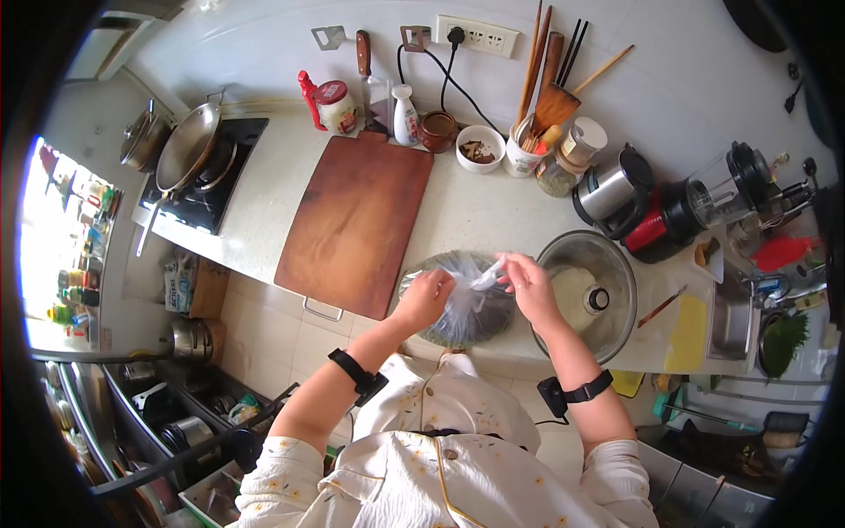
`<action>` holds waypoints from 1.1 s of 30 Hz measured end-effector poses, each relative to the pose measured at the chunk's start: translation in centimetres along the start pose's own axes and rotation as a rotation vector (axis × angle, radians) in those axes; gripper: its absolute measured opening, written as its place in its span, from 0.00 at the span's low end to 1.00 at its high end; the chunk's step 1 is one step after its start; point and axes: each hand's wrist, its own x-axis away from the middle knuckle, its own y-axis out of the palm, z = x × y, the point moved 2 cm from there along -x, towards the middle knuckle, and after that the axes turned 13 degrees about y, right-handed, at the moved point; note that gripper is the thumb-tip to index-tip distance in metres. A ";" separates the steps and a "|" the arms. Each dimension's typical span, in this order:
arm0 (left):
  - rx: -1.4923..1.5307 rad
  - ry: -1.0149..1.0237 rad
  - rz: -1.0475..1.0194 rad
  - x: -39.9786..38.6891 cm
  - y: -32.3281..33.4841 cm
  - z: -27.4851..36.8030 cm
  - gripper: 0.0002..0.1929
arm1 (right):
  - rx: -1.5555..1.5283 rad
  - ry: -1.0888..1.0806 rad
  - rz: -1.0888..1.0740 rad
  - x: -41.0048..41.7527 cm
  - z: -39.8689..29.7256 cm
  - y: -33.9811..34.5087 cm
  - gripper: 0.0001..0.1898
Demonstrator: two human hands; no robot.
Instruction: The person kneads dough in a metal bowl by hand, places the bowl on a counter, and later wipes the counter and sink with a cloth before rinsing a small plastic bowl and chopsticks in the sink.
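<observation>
A clear plastic bag [462, 307] with dark contents sits at the counter's front edge, right before me. Its top is gathered into a twisted, knotted neck. Between the thumb and fingers of my right hand [530, 290] is the end of that twist, drawn up and to the right. My left hand [426, 300] has its fingers curled in on the plastic at the left of the neck; its fingertips are partly hidden. Close on the right stands a large metal bowl [630, 303], holding a pale, round flat thing with a black-and-silver knob [597, 299].
A wooden cutting board [356, 218] overhangs the counter edge on the left. Beyond it is a cooktop with a frying pan [189, 148]. Jars, a cleaver [377, 99] and a utensil cup [520, 155] line the wall. At right are an electric kettle [610, 188], blender [667, 218], peeler [662, 307] and sink [731, 323].
</observation>
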 end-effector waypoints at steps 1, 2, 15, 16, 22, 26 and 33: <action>0.007 0.007 -0.008 0.4 0.1 0.2 0.14 | 0.145 -0.108 0.178 -0.2 1.5 -0.8 0.06; -0.057 0.099 -0.092 1.0 0.2 0.5 0.15 | 0.421 -0.104 0.247 0.0 2.4 -0.8 0.17; -0.215 -0.049 -0.333 -0.5 -5.3 1.9 0.11 | 0.858 -0.298 0.289 1.5 0.7 2.8 0.08; -0.215 -0.044 -0.333 -0.7 -5.4 2.0 0.11 | 0.816 -0.291 0.293 1.4 0.4 2.5 0.08; 0.008 0.365 0.272 -2.9 -7.4 3.7 0.07 | 0.549 -0.422 0.520 0.4 -1.6 0.7 0.11; 0.236 -0.040 0.014 -2.8 -7.8 1.9 0.08 | 0.539 -0.401 0.345 1.9 -3.8 3.4 0.14; 0.647 -0.273 0.210 -2.9 -12.8 3.2 0.07 | 1.271 -0.231 -0.001 4.9 -5.4 1.4 0.09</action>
